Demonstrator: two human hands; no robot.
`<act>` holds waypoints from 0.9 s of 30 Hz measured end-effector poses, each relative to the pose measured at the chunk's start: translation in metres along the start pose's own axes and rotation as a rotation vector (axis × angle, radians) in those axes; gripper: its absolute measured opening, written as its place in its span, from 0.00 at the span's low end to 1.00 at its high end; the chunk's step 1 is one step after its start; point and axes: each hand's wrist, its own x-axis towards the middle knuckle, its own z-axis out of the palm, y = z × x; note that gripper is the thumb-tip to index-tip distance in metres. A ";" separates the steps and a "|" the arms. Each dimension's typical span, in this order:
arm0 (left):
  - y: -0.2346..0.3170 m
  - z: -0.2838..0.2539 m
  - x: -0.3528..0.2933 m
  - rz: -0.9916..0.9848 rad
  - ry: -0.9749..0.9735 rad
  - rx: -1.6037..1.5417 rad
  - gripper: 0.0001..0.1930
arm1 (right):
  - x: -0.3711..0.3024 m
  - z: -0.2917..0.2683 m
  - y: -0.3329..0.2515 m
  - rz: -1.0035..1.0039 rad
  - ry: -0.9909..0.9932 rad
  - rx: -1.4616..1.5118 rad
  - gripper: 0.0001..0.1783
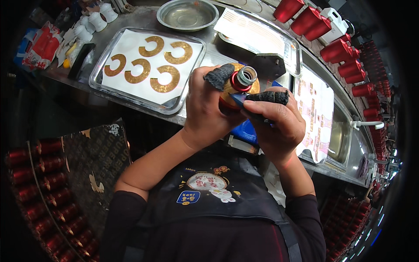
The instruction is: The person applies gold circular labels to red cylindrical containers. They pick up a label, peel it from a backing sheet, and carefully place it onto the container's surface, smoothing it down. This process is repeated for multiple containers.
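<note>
My left hand point(201, 105) grips a bottle with a gold shoulder point(228, 91), a red neck ring and a threaded glass mouth, tilted toward me. Black tape wraps its thumb. My right hand point(281, 124), also with black tape on a finger, pinches a small blue, pointed, flat piece point(238, 99) against the gold shoulder just below the neck; I cannot make out what kind of tool it is. Fingers hide most of the bottle's body. To the left, a metal tray point(98, 67) carries a white sheet with several gold C-shaped labels point(165, 79).
Behind stand a metal basin point(187, 16) and another tray point(299, 56) with white sheets. Right are a sheet of printed labels point(315, 115), a sink point(340, 137) and a row of red bottles point(336, 50). Below my hands lies a blue object point(246, 132). More red bottles point(52, 179) stand lower left.
</note>
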 end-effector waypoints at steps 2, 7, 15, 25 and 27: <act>0.001 -0.003 0.004 -0.066 -0.061 -0.127 0.41 | 0.000 0.001 -0.001 0.017 0.015 0.025 0.22; 0.000 -0.006 0.004 -0.013 -0.072 -0.089 0.44 | -0.002 0.002 -0.004 0.065 0.024 0.034 0.21; -0.014 0.007 -0.013 -0.056 -0.055 -0.106 0.42 | -0.005 0.009 -0.013 0.153 0.099 0.025 0.22; -0.019 0.034 -0.026 0.025 0.195 -0.014 0.45 | -0.019 0.012 -0.015 -0.014 0.070 -0.108 0.23; -0.016 0.033 -0.023 0.029 0.200 -0.022 0.44 | -0.019 0.006 -0.008 -0.145 -0.039 -0.035 0.23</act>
